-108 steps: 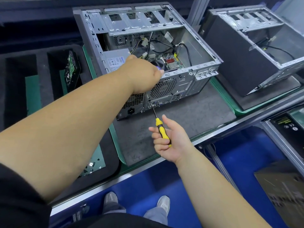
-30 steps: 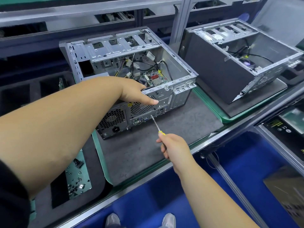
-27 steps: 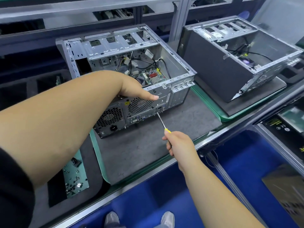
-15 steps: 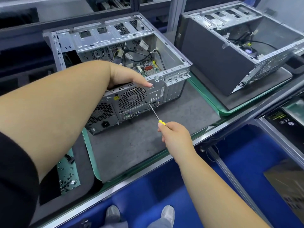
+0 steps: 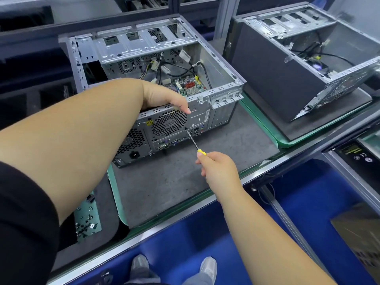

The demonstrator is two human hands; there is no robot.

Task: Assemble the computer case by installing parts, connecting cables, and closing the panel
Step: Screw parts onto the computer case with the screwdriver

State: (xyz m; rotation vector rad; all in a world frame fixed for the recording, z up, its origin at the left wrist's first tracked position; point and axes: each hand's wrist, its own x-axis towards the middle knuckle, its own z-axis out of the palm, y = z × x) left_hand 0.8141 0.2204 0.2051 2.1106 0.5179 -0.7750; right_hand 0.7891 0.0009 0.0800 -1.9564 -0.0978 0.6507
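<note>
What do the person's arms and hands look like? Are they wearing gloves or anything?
No gloves. Both hands, the left hand and the right hand, are bare, with no rings or watch in view. Both forearms are bare too. A black sleeve covers the left upper arm. The right arm shows no sleeve in the picture.

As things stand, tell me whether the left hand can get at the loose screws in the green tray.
Probably, but not at once. The left hand grips the top rear edge of the computer case, steadying it for the screwdriver. The screws lie uncovered under that forearm, so it must let go and draw back.
</note>
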